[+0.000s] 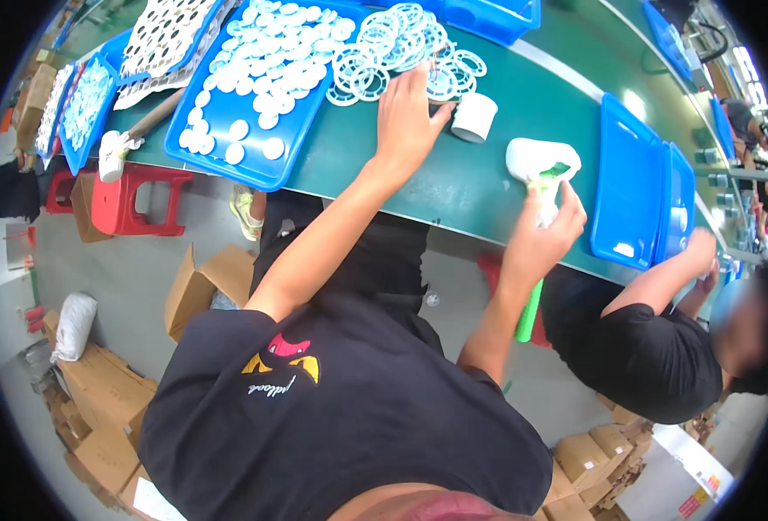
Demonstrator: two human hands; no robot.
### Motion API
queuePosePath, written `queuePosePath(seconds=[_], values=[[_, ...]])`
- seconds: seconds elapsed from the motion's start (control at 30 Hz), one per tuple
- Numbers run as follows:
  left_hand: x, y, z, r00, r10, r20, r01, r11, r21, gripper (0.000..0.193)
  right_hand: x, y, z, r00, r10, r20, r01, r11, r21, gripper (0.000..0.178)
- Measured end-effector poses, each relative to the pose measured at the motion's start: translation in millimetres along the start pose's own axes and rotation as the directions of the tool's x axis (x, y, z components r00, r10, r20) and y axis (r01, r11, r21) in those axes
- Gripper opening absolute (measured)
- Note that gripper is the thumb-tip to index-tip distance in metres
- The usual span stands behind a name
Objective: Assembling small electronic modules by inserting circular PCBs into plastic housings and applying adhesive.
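The left hand (pixel 406 122) reached over the worktop to the near side of the white rings (pixel 384 39), its thumb spread from the fingers; whether the fingertips gripped anything, I could not tell. The right hand (pixel 547 227) was closed around the green handle of a mallet (pixel 536 159), whose white-covered head showed against the near part of the worktop. Between the two, a short white cylinder (pixel 474 120) stood just right of the rings.

The worktop (pixel 532 91) was green and smooth, with a pale stripe along it and glare toward the right. Left of the rings lay a blue tray (pixel 287 158) strewn with white discs (pixel 271 61); well to the right sat another blue tray (pixel 625 174), near a co-worker (pixel 632 360) in a dark top.

On the near side, the room had a grey floor (pixel 141 291), a red stool (pixel 132 204) to the left, an open carton (pixel 191 300) and stacked cardboard boxes (pixel 102 386) at the left.
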State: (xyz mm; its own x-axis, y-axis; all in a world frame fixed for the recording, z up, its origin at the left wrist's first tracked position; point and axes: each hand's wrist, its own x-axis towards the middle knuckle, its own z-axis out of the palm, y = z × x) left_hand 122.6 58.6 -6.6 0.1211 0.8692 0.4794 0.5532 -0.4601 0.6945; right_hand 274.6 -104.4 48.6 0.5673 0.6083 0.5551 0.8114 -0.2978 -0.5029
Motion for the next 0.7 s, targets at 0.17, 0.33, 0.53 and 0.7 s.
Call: queuePosePath(seconds=[0.17,0.33,0.53,0.7], values=[[-2,-1,-17,0.991,0.052,0.125,-0.038,0.993,-0.11,0.065,37,-64,50,0.931,-0.075,0.357,0.025,0.989,0.143,0.057],[-26,-13,-65,0.982,-0.115,0.152,0.133,0.985,-0.114,0.069,46,-44,83,0.834,-0.128,0.536,0.007,0.975,0.223,0.06],[-19,-14,-52,0.984,0.032,0.173,0.005,0.978,-0.21,0.072,51,-44,58,0.769,-0.001,0.64,-0.264,0.911,0.318,0.058],[-32,-17,-73,0.978,-0.058,0.2,0.114,0.954,-0.277,0.072,92,-25,63,0.971,0.06,0.231,-0.117,0.963,0.242,0.051]])
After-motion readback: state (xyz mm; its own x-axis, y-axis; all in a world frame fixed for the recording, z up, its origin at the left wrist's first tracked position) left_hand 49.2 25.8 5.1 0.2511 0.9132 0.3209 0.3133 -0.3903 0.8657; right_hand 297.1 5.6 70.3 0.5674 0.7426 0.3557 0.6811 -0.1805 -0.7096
